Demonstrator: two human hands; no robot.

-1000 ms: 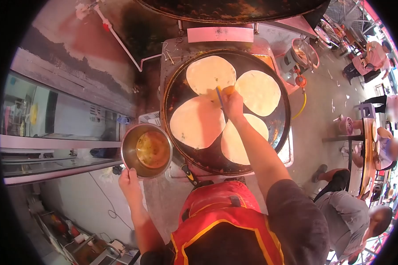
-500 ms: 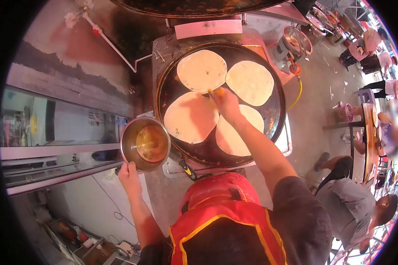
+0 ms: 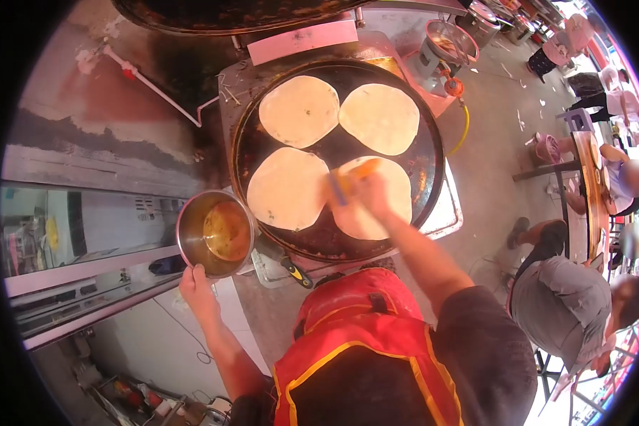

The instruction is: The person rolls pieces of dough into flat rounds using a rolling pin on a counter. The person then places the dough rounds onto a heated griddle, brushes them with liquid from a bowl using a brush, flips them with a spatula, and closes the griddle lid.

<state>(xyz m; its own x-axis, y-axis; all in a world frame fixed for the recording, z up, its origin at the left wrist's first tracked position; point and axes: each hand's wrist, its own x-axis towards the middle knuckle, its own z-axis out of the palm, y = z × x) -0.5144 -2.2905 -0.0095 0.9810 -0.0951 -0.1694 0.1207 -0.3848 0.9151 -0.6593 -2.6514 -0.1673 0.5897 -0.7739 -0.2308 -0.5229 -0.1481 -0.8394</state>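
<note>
My left hand [image 3: 201, 292] grips the rim of a steel bowl [image 3: 194, 231], tilted toward me, with yellowish oil in the bottom. My right hand [image 3: 371, 194] is closed around a brush [image 3: 341, 189] with an orange-yellow handle; motion smears its head. The brush is over the left edge of the near-right flatbread [image 3: 392, 213], and whether it touches is unclear. That flatbread is partly hidden by my hand and forearm. On the round black griddle [image 3: 424, 186] also lie the near-left flatbread [image 3: 285, 190], the far-left flatbread [image 3: 298, 112] and the far-right flatbread [image 3: 380, 119], all pale.
The raised griddle lid [image 3: 241, 15] hangs at the back. A black-and-yellow handled tool [image 3: 297, 272] lies by the griddle's front edge. To the left stands a glass-fronted cabinet [image 3: 113, 220]. A person in grey [image 3: 557, 305] sits at right, near a wooden table [image 3: 593, 206].
My right hand and the brush have moved from among the flatbreads' middle to the near-right flatbread. The left hand still holds the bowl. The whole view has shifted slightly.
</note>
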